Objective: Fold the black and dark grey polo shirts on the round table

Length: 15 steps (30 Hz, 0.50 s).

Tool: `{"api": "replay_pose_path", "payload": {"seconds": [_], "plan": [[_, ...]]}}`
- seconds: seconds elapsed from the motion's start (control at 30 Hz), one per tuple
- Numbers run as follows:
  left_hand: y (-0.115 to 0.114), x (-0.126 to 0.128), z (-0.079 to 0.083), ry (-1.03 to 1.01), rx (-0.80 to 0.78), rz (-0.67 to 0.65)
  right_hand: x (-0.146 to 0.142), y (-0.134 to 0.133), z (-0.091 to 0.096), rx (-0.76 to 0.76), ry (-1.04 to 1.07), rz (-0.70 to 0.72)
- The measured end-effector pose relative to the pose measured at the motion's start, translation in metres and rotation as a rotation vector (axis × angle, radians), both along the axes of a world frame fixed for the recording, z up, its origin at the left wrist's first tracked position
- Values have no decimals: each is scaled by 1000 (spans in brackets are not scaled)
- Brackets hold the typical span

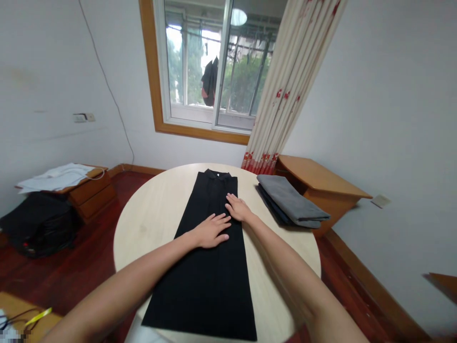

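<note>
A long black garment (207, 267) lies flat along the middle of a round pale table (150, 224), its collar end at the far edge. My left hand (211, 230) rests palm down on the cloth near its middle, fingers stretched out. Just beyond it, my right hand (238, 208) also lies flat on the garment, close to its right edge, fingers extended. Neither hand grips anything.
A folded stack of grey and dark clothes (291, 206) sits at the table's right edge. A wooden cabinet (317, 183) stands behind it beside a curtain (289, 85). At left, white cloth (57, 177) lies on a low wooden drawer unit, with a black bag (39, 224) on the floor.
</note>
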<state>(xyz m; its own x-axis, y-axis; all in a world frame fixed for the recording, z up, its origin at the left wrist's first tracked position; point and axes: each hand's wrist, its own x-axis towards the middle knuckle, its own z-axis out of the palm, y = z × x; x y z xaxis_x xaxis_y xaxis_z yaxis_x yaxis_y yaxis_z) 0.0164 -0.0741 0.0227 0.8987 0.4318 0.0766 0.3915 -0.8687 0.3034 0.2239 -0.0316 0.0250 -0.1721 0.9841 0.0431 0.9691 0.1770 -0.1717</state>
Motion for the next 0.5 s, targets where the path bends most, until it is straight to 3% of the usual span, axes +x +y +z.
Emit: {"api": "replay_pose_path", "payload": {"seconds": [0.2,0.5], "plan": [[13,3,-26,-4,44,-14,13,82,-14,-90,-33,-8],[12,5,-23,20,2,-16,26,149,-23,-124,-89,-96]]}}
